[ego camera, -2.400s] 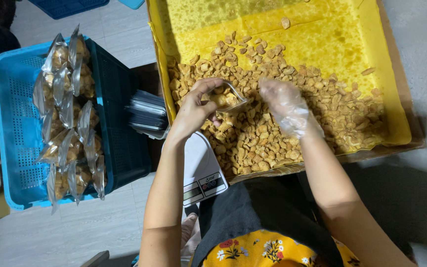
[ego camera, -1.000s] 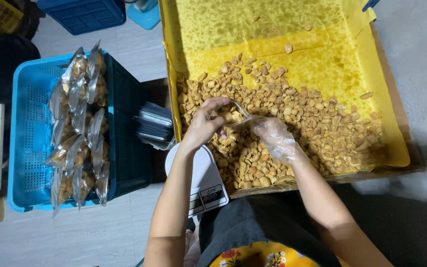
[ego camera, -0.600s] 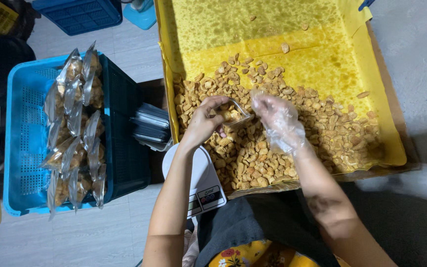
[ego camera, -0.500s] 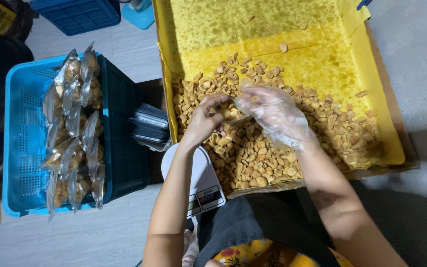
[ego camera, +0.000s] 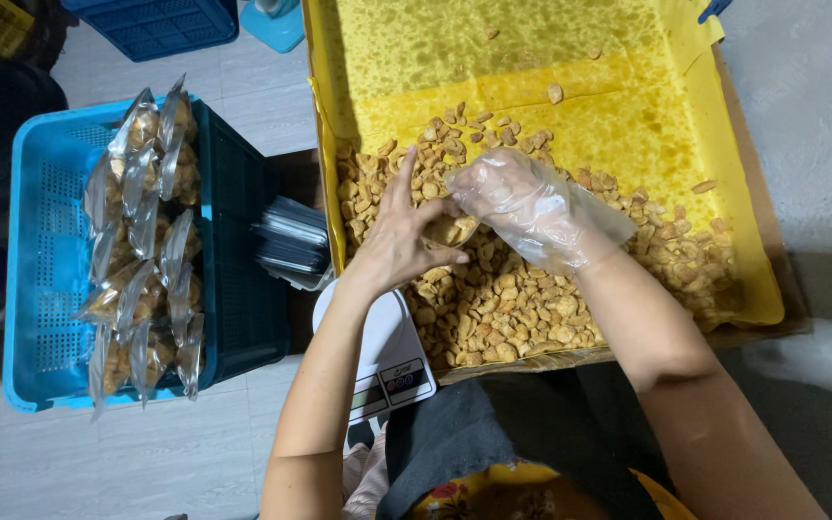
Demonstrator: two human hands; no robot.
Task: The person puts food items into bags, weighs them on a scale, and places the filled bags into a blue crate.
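Note:
A large cardboard box (ego camera: 763,207) lined with yellow oil-stained paper holds a heap of golden-brown fried snack pieces (ego camera: 522,299). My left hand (ego camera: 402,236), bare, grips a small clear bag (ego camera: 455,231) partly filled with snacks, held over the heap. My right hand (ego camera: 522,202), in a loose clear plastic glove, is at the bag's mouth with its fingers bunched; what lies between them is hidden.
A white kitchen scale (ego camera: 387,356) sits at the box's near left corner. A stack of flat empty bags (ego camera: 291,241) lies left of the box. A blue plastic crate (ego camera: 36,260) further left holds several filled sealed bags (ego camera: 142,241). Another blue crate (ego camera: 161,19) stands beyond.
My right hand rose from scooping in the heap and came up to the bag's mouth. My left hand kept the bag in about the same spot.

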